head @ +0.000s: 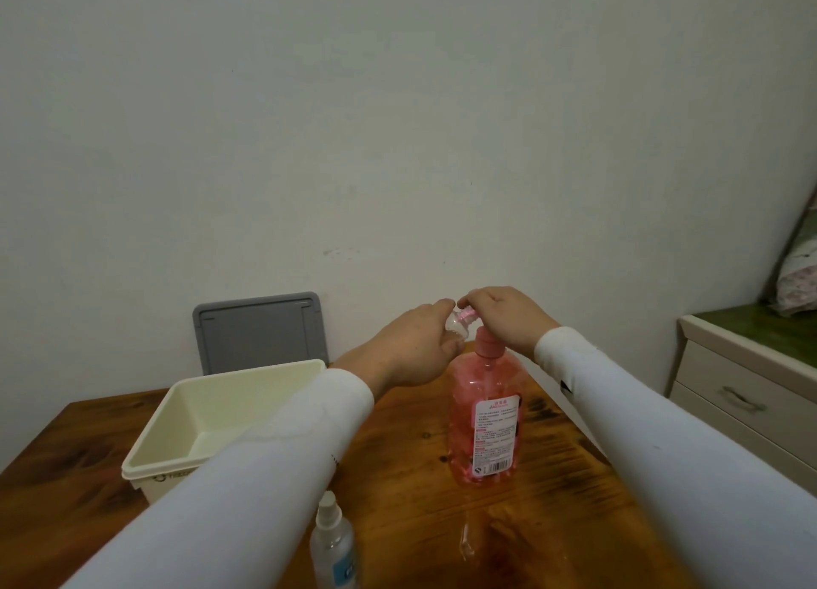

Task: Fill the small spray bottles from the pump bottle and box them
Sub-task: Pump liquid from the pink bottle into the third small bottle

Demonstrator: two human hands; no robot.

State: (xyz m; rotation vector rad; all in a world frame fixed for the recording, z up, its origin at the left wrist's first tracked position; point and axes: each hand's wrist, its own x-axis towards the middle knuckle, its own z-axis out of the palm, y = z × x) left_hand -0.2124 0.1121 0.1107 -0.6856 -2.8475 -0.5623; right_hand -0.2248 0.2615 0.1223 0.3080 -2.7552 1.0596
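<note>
We hold a small clear spray bottle [455,326] in our left hand [418,352], fingers curled round it, its mouth up against the pink nozzle of the pump bottle [484,416], which stands upright on the wooden table [552,500]. Our right hand [504,318] rests on the pump head, fingers bent over it. The cream box [212,416] sits to the left, its grey lid [261,330] leaning on the wall. Another spray bottle [334,544] stands near us.

Long white sleeves [247,464] cover both arms to the wrists.
</note>
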